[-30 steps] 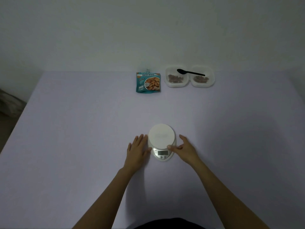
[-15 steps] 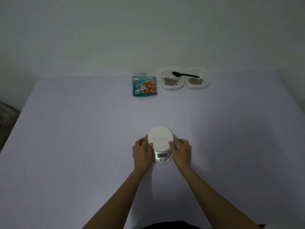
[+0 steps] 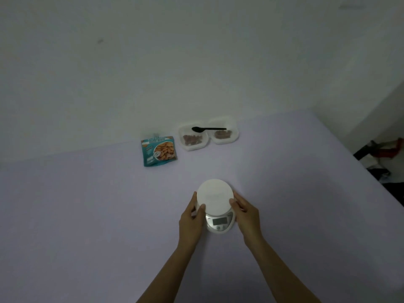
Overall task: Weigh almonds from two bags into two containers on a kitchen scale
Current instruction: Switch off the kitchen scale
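As hands (image 3: 191, 221) (image 3: 248, 217) grip one scale (image 3: 215, 197), two containers (image 3: 193, 148) (image 3: 235, 134)

The digits on the scale (image 3: 219, 221) display are too small to be read. Its sides are covered by the left hand (image 3: 190, 220) and right hand (image 3: 247, 216), and both forearms are cut off at the bottom edge. The print on the bag (image 3: 159, 152) is blurred. Red and black clutter (image 3: 381, 149) at the right edge cannot be identified.

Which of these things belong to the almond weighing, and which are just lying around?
For the job: kitchen scale, held by left hand and right hand; almond bag; left container; right container; black spoon.
Lying about: red-and-black clutter beside the table.
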